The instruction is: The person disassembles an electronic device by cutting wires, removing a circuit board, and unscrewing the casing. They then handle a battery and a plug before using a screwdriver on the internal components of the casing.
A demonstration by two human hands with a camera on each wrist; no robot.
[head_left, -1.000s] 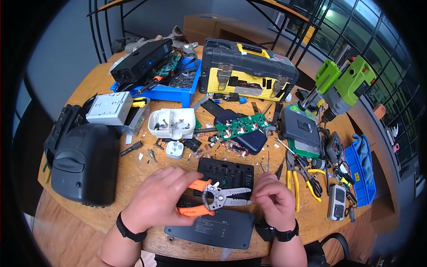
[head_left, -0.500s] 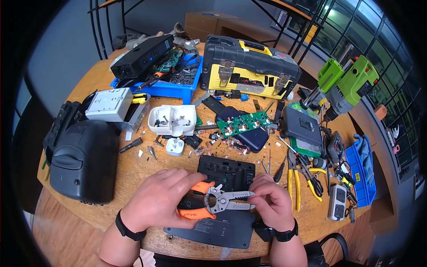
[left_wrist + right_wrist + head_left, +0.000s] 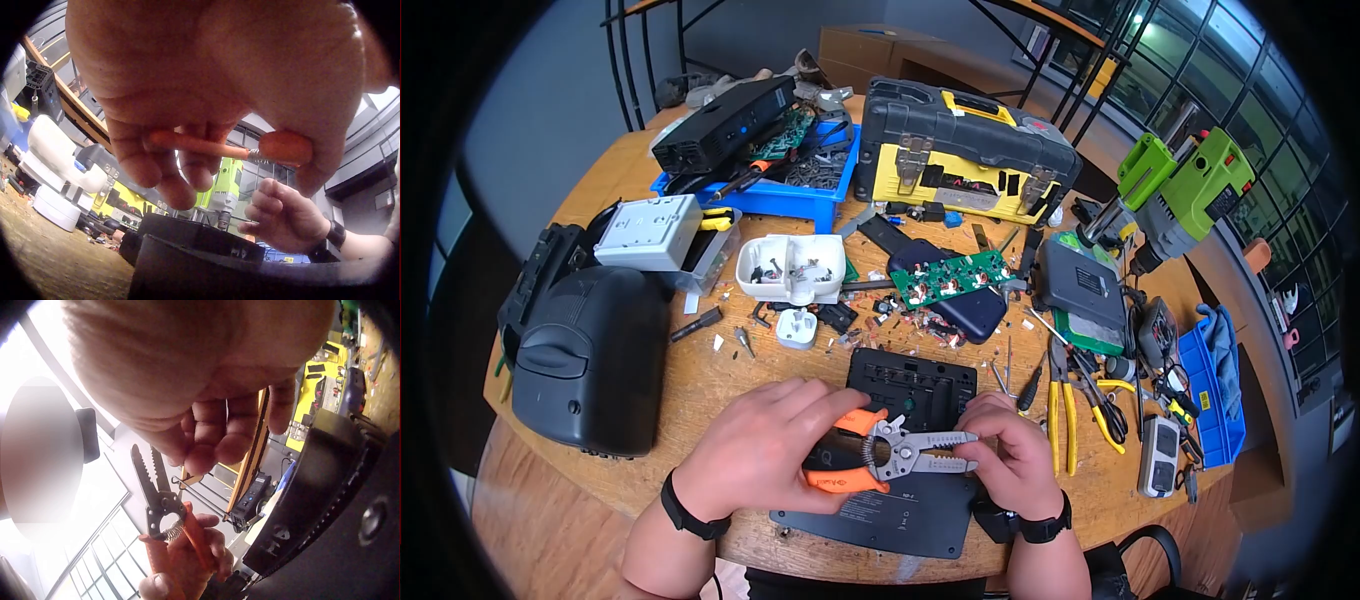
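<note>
My left hand (image 3: pixel 775 445) grips wire strippers (image 3: pixel 895 450) by their orange handles, its fingers on the upper handle and thumb at the lower. Their toothed jaws stand apart and point right. My right hand (image 3: pixel 1015 455) is at the jaw tips, index finger and thumb a little apart there, the other fingers curled; I cannot tell whether it pinches anything. Under the strippers lies a black plate with printed text (image 3: pixel 895 520). A black plastic housing (image 3: pixel 915 385) sits just beyond. In the right wrist view, the strippers (image 3: pixel 165 509) show their coiled spring.
Yellow-handled pliers (image 3: pixel 1055 420) lie to the right, near a green drill (image 3: pixel 1190 200). Beyond the hands are a green circuit board (image 3: pixel 950 278), a white tray of small parts (image 3: pixel 770 285) and scattered debris. A black-and-yellow toolbox (image 3: pixel 965 160) stands behind. A bulky black case (image 3: pixel 590 360) is at left.
The wire strippers have shifted slightly right, bringing their jaw tips to the right fingertips. The right index finger and thumb, close together earlier, are now further apart.
</note>
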